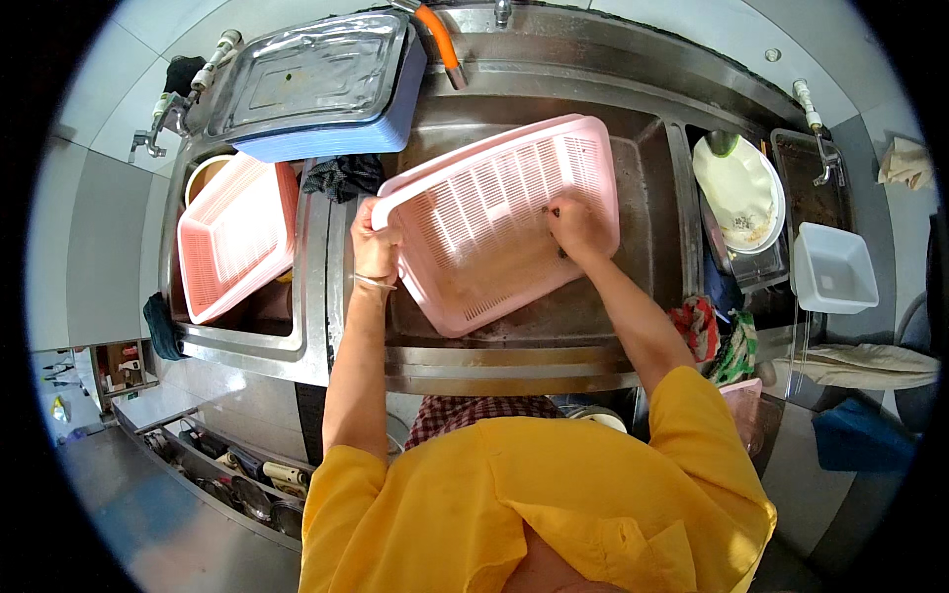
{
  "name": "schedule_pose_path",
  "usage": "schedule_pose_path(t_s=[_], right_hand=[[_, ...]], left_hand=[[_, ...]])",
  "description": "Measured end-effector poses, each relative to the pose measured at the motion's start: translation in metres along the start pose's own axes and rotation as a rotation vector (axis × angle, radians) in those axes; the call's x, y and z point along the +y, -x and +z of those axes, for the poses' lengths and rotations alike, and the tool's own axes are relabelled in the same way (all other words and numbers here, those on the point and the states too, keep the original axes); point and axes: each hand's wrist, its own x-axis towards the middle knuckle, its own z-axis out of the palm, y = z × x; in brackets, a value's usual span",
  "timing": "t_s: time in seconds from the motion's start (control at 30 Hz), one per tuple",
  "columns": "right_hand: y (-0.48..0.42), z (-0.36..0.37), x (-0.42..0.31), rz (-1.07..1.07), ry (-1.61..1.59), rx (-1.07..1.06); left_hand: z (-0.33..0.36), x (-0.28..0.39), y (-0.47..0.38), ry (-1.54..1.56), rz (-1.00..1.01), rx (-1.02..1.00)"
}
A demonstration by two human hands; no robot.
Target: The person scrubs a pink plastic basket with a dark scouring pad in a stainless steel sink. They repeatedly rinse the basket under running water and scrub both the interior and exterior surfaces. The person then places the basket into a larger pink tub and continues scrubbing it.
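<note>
A pink plastic slotted basket (463, 248) is tilted over the wide middle basin of a stainless steel sink (645, 222). My left hand (376, 248) grips its rim at the left end, and a bangle circles that wrist. Inside the basket, my right hand (578, 226) is closed in a fist against the slotted bottom, toward the right end. Bits of something dark (554, 212) show at the edges of that fist. Most of the dark thing is hidden by the fingers, so its kind cannot be told; it may be a scouring pad.
Pink baskets (237, 237) stand in the left basin. Blue trays topped by a metal lid (311, 74) sit behind, near a dark cloth (345, 176) and an orange-hosed faucet (439, 37). At right are a white bowl (771, 200), a white plastic container (836, 268) and a red cloth (695, 328).
</note>
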Motion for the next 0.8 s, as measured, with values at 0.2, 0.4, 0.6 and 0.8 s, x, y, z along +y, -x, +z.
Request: schedule_pose_path(t_s=[0.2, 0.4, 0.6, 0.8], right_hand=[[0.001, -0.003, 0.007, 0.031, -0.174, 0.052], [-0.007, -0.005, -0.020, 0.092, -0.260, 0.075], [-0.005, 0.049, -0.066, 0.057, -0.451, -0.066], [-0.029, 0.036, -0.033, 0.069, -0.210, 0.016]], left_hand=[[0.006, 0.012, -0.005, 0.027, -0.055, 0.006], [0.006, 0.006, -0.010, 0.034, -0.051, 0.055], [0.008, -0.006, -0.014, 0.037, -0.045, 0.050], [0.009, -0.010, -0.012, 0.026, -0.069, 0.085]])
